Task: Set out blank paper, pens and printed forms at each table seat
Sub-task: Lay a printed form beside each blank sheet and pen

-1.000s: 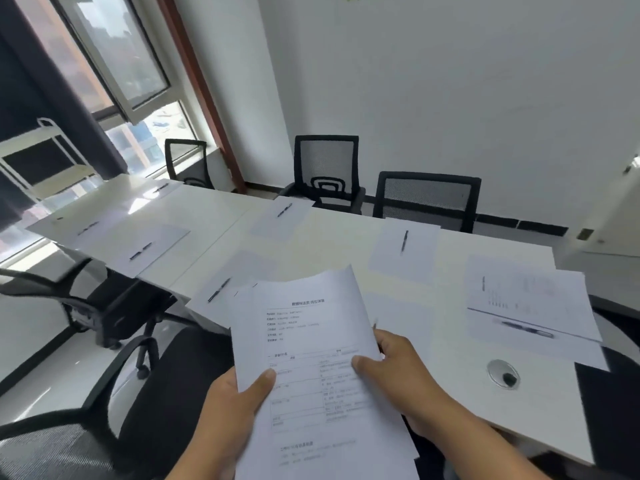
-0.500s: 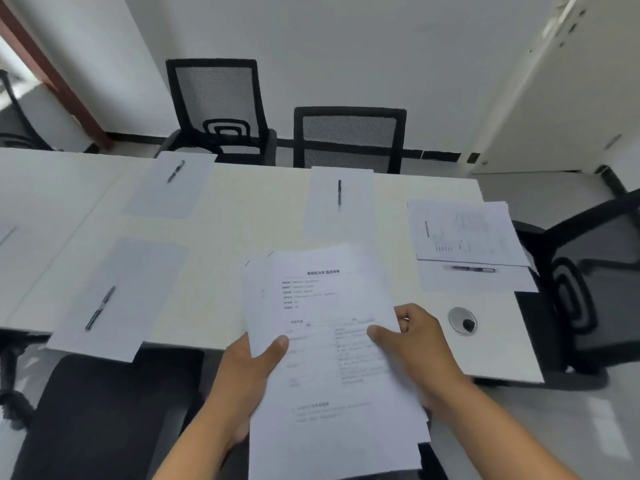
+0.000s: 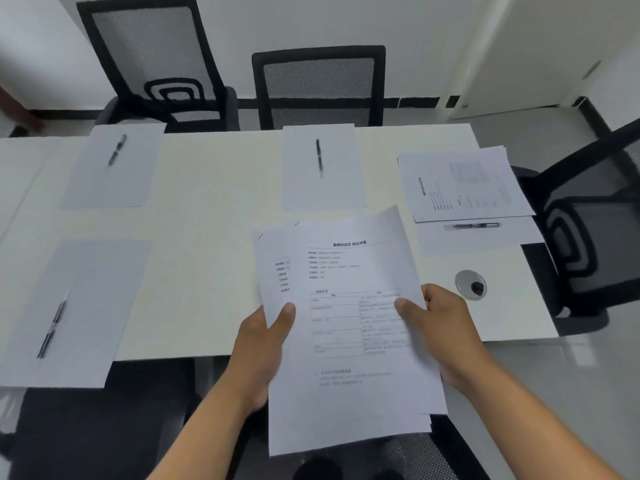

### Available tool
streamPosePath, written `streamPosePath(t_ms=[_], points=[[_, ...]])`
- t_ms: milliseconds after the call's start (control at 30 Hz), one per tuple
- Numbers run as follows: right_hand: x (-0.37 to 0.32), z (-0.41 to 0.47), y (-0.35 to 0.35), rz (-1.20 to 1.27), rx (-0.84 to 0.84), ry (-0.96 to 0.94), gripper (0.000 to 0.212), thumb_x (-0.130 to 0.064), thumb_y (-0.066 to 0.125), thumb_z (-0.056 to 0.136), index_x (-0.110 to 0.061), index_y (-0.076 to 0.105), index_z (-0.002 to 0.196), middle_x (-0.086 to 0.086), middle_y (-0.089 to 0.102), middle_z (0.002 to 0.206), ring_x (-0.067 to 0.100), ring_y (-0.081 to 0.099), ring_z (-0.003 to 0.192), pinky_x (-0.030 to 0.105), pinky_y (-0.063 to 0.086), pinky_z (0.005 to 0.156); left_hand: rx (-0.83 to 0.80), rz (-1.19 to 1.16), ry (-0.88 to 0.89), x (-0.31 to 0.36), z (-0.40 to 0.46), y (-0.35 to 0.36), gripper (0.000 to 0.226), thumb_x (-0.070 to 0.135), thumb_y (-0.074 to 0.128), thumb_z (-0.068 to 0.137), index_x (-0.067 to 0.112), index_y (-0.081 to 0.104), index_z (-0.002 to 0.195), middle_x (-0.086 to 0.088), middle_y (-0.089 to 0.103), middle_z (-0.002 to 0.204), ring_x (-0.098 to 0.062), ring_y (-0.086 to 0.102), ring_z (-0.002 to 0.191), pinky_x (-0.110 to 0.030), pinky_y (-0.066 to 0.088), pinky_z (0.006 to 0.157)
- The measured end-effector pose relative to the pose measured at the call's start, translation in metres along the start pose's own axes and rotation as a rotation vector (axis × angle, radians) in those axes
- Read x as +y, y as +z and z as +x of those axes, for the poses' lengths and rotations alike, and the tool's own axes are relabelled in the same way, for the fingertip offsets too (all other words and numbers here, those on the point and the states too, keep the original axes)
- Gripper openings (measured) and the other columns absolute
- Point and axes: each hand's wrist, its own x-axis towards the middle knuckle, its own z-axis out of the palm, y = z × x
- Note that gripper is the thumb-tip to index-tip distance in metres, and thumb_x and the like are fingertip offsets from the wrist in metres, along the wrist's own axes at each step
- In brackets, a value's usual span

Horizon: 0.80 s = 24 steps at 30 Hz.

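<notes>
Forms sit fanned in both our hands above the counter edge: left hand fingers pinch the stack, right hand thumb peels the top sheet. We judge the right hand likelier to deliver it, long axis away from us.

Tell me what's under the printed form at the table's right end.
Under the printed form lies a blank sheet with a pen on it; whatever else it covers is hidden.

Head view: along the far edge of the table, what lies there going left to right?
Blank sheet with a pen → blank sheet with an upright pen → printed form, which partly covers another sheet carrying a pen.
</notes>
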Motion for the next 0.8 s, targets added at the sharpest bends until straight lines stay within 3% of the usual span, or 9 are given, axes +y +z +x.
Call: streamPosePath(t_ms=[200, 367, 567, 800], points=[[0.016, 0.011, -0.006, 0.038, -0.020, -0.015, 0.018, -0.021, 0.075, 0.101, -0.004, 0.074, 0.094, 0.025, 0.078, 0.106, 0.043, 0.078, 0.091, 0.053, 0.061, 0.085, 0.012, 0.002, -0.005, -0.002, 0.015, 0.001, 0.027, 0.033, 0.060, 0.112, 0.022, 0.074, 0.133, -0.004, 0.084, 0.118, -0.030, 0.083, 0.104, -0.053, 0.067, 0.088], [0.016, 0.020, -0.008, 0.025, 0.002, -0.017, 0.009, -0.014, 0.073, 0.103, -0.012, 0.081, 0.099, 0.008, 0.084, 0.101, 0.039, 0.079, 0.101, 0.063, 0.061, 0.098, 0.020, -0.029, -0.041, -0.003, 0.028, 0.006, 0.026, 0.035, 0.064, 0.109, 0.021, 0.077, 0.128, -0.009, 0.084, 0.117, -0.036, 0.082, 0.103, -0.060, 0.064, 0.092], [0.016, 0.033, -0.016, -0.070, 0.020, -0.022, 0.009, -0.016, 0.072, 0.104, -0.014, 0.079, 0.099, -0.002, 0.085, 0.097, 0.027, 0.081, 0.093, 0.054, 0.065, 0.092, 0.028, -0.046, -0.030, 0.002, 0.041, 0.003, 0.026, 0.033, 0.064, 0.110, 0.019, 0.076, 0.128, -0.011, 0.084, 0.116, -0.036, 0.082, 0.101, -0.055, 0.067, 0.084], [0.020, 0.054, -0.027, -0.135, 0.074, -0.018, 0.010, -0.019, 0.072, 0.104, -0.016, 0.078, 0.097, -0.004, 0.083, 0.094, 0.029, 0.080, 0.094, 0.047, 0.063, 0.087, 0.098, -0.075, -0.017, 0.007, 0.049, -0.017, 0.026, 0.032, 0.065, 0.109, 0.017, 0.076, 0.127, -0.010, 0.084, 0.116, -0.034, 0.083, 0.101, -0.051, 0.068, 0.082]])
